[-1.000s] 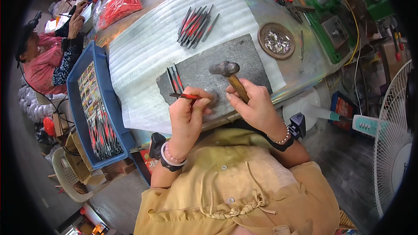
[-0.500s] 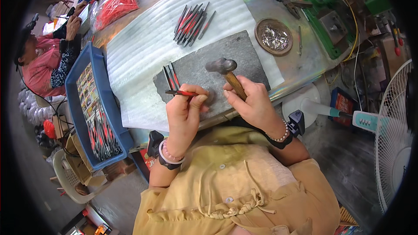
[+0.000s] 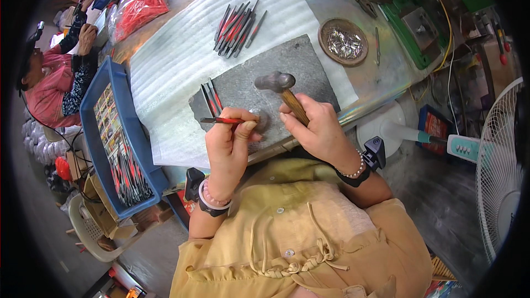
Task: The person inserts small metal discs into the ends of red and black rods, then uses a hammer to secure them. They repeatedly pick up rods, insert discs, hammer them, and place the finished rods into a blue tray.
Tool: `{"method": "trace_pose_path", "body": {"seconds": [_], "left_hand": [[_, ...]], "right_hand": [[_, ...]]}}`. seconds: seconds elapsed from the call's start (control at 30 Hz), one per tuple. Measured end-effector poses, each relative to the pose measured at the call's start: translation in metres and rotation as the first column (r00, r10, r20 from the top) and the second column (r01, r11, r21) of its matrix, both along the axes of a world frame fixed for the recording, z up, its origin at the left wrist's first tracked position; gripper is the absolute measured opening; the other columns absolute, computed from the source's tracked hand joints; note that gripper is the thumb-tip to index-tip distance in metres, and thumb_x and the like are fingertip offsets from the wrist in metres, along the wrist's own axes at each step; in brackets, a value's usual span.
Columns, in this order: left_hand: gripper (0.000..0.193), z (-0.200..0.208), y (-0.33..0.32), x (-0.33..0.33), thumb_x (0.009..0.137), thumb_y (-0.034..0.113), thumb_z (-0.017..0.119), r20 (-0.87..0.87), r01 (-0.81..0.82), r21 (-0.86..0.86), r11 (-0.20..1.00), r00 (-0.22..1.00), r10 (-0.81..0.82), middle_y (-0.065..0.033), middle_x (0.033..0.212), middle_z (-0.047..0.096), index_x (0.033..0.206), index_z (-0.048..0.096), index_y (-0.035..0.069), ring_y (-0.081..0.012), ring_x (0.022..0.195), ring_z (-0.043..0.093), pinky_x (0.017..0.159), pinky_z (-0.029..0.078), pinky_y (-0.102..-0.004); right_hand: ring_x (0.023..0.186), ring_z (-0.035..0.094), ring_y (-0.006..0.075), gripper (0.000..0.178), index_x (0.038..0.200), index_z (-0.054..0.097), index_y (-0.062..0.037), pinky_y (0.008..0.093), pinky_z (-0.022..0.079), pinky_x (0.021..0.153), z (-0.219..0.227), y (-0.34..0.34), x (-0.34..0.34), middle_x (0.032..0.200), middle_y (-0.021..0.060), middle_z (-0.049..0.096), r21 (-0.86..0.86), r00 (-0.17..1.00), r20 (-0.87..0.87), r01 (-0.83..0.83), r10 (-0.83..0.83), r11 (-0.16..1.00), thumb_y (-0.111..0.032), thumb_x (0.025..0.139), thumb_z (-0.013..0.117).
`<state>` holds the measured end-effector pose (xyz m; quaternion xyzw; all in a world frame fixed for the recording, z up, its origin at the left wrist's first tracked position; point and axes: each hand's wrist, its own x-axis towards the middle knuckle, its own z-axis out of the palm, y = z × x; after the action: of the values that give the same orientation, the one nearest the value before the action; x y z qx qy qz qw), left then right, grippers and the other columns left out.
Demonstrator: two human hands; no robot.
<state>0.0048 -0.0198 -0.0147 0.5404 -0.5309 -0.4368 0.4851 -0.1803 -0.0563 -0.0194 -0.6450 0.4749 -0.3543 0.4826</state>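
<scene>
Between the thumb and fingers of my left hand [image 3: 227, 138] is a slim red-and-black tool [image 3: 215, 120], held sideways over the grey stone slab [image 3: 237, 84]. My right hand [image 3: 316, 127] is wrapped round the wooden handle of a hammer [image 3: 276, 81]. The hammer's dark metal head hangs over the slab, apart from the held tool. At the slab's left edge lie a few similar slim tools [image 3: 211, 96]. Beyond the slab is a pile of more red-and-black tools [image 3: 236, 28]. A round brown bowl [image 3: 320, 37] of small shiny metal pieces stands at the slab's far right.
White foam sheet [image 3: 165, 72] lies under the slab. On the left is a blue crate [image 3: 160, 179] with many tools; behind it a person [image 3: 52, 88] works. A bag of red pieces [image 3: 141, 11], pliers [image 3: 361, 3], a green machine [image 3: 411, 27] and a fan [image 3: 502, 187] stand around.
The table and its things appear shifted slightly left in view. My left hand still pinches the tool and my right still grips the hammer. The other person's hands have moved.
</scene>
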Motion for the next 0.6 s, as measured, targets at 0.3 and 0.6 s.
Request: {"method": "trace_pose_path", "body": {"seconds": [0.3, 0.6], "left_hand": [[0.004, 0.001, 0.001, -0.003, 0.093, -0.002, 0.054, 0.064, -0.004, -0.041, 0.999, 0.998, 0.007, -0.0053, 0.083, 0.060, 0.093, 0.058, -0.001, -0.0092, 0.068, 0.059, 0.059, 0.051, -0.0227], [0.030, 0.004, 0.005, -0.014, 0.072, -0.020, 0.053, 0.583, 0.131, -0.287, 0.949, 0.810, 0.065, -0.0133, 0.085, 0.060, 0.094, 0.058, 0.000, -0.0259, 0.070, 0.063, 0.063, 0.051, -0.0297]], "right_hand": [[0.077, 0.065, 0.0400, 0.019, 0.093, 0.057, 0.0055, 0.0403, 0.050, 0.063, 0.001, -0.001, 0.002, 0.078, 0.0234, 0.064, -0.004, 1.000, 0.023, 0.011, -0.011, 1.000, -0.011, 0.086, 0.062], [0.076, 0.065, 0.0391, 0.018, 0.094, 0.058, 0.0047, 0.0397, 0.050, 0.063, 0.000, -0.001, 0.001, 0.077, 0.0226, 0.064, -0.037, 1.000, -0.002, 0.010, -0.011, 0.999, -0.011, 0.086, 0.061]]}}
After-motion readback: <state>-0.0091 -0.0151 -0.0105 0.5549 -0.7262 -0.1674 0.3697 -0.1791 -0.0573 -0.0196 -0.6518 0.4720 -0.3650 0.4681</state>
